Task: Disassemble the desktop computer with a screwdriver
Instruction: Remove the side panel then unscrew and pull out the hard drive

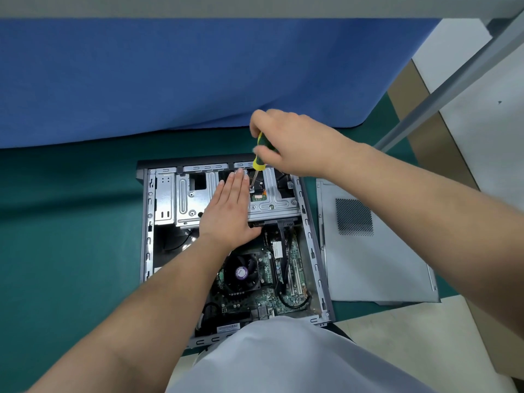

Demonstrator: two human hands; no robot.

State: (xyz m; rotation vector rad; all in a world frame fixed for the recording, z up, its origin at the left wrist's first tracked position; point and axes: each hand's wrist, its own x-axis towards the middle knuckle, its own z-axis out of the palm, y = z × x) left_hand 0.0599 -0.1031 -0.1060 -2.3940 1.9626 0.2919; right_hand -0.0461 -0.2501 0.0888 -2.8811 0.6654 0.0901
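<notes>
Head cam, looking down: open grey metal desktop computer case (pixel 312 245) lies on its side on teal-green tabletop (pixel 71 236), side removed, internals exposed. Left hand (pixel 228 211) is flat, fingers straight & together, palm pressing on silver sheet-metal drive cage (pixel 192 199) in far half of case; fingertips reach toward the cage's far edge. Right hand (pixel 292 143) is closed around yellow-and-green-handled screwdriver (pixel 259 157), gripping handle from above, fingers curled. Screwdriver is tilted, metal shaft running down & slightly left, tip at a screw on the cage, just beside left hand's fingertips. Exact tip-to-screw contact too small to confirm.

Near half of case: green motherboard (pixel 286 296) w/ black round CPU cooler fan (pixel 241 273) carrying a purple centre label, black cables (pixel 283 251) running along the right side of the board. Small green circuit piece visible through cage opening right of the screwdriver tip.

Flat grey metal side panel (pixel 377 259) w/ dark perforated vent patch lies on tabletop just right of case, close to it but can't tell if touching. Blue cloth (pixel 170 80) covers the far area beyond the case. Grey metal frame leg (pixel 442 92) runs diagonally at upper right. Pale floor tiles at right. Person's light-coloured garment (pixel 283 361) fills bottom centre, overlapping near edge of case.
</notes>
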